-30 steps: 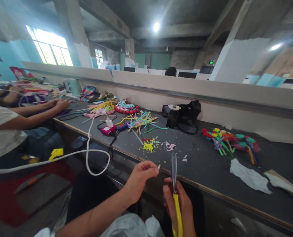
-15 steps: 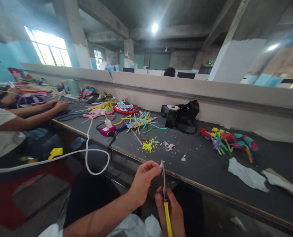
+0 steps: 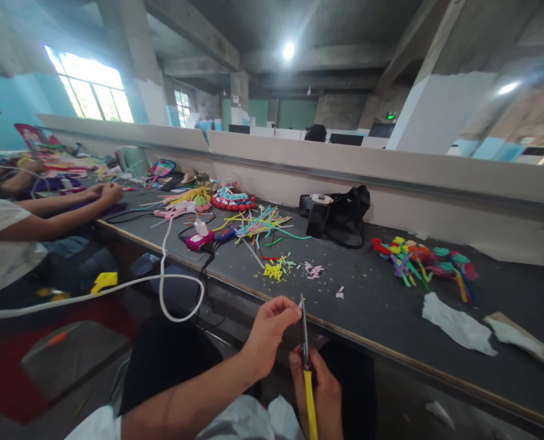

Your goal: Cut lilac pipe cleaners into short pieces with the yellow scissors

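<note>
My right hand point(image 3: 320, 385) is wrapped round a pair of scissors point(image 3: 309, 397) with yellow handles, blades pointing up and away from me. Finger and thumb of my left hand point(image 3: 272, 330) pinch a small pale pink strip point(image 3: 300, 304), mostly hidden by the fingers, right beside the blade tips. Both hands are above my lap, just in front of the table edge. Beyond them on the dark table point(image 3: 382, 324) lie a heap of yellow snippets point(image 3: 273, 272) and a smaller heap of pale pink snippets point(image 3: 313, 270).
Colourful fuzzy stems point(image 3: 267, 223) lie behind the snippets, near a magenta power adapter point(image 3: 200, 241). A white cable point(image 3: 162, 269) loops past the table edge. At right are bunched stem flowers point(image 3: 419, 256) and white paper point(image 3: 458, 324). Another person's hands point(image 3: 107, 194) work at left.
My hands and the scissors stay almost in place; the blades look slightly closer together. The neighbouring person's hands have shifted a little to the left.
</note>
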Demonstrator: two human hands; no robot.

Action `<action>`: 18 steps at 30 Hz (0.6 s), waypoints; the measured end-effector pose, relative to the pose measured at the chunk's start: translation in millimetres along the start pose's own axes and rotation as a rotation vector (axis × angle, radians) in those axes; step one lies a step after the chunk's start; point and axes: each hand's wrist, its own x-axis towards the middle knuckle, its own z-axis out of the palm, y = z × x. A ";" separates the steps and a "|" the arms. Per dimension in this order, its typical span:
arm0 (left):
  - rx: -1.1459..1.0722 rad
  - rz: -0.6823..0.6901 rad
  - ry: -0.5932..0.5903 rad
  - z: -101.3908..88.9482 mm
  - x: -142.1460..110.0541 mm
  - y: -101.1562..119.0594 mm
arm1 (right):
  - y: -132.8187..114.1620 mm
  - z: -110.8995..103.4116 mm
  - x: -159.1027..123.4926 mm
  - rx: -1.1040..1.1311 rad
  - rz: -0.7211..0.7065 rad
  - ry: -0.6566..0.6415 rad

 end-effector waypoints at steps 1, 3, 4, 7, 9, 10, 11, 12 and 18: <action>-0.002 -0.005 -0.001 0.2 0.0 -0.2 | 0.2 0.1 -0.4 0.003 0.013 -0.002; -0.011 -0.005 -0.007 0.3 0.0 -0.8 | 0.1 0.1 -0.8 0.008 0.043 0.001; -0.018 -0.006 -0.014 0.2 0.1 -1.1 | -0.2 -0.1 -0.7 0.013 0.045 0.001; -0.038 -0.007 -0.039 -1.1 1.4 -1.9 | -0.1 -1.5 1.2 0.052 0.007 -0.024; -0.034 0.001 -0.044 -2.2 3.0 -2.3 | 1.8 -2.8 3.4 0.082 -0.030 -0.065; -0.029 0.005 -0.043 -2.7 3.7 -2.4 | 3.3 -3.3 4.5 0.089 -0.043 -0.085; -0.023 0.010 -0.043 -3.1 4.5 -2.6 | 5.0 -3.8 5.5 0.089 -0.052 -0.098; -0.019 0.012 -0.044 -3.5 5.1 -2.9 | 6.7 -4.2 6.3 0.085 -0.059 -0.106; 0.055 0.006 -0.046 -4.7 5.0 -3.6 | 10.2 -5.8 7.6 0.056 -0.071 -0.111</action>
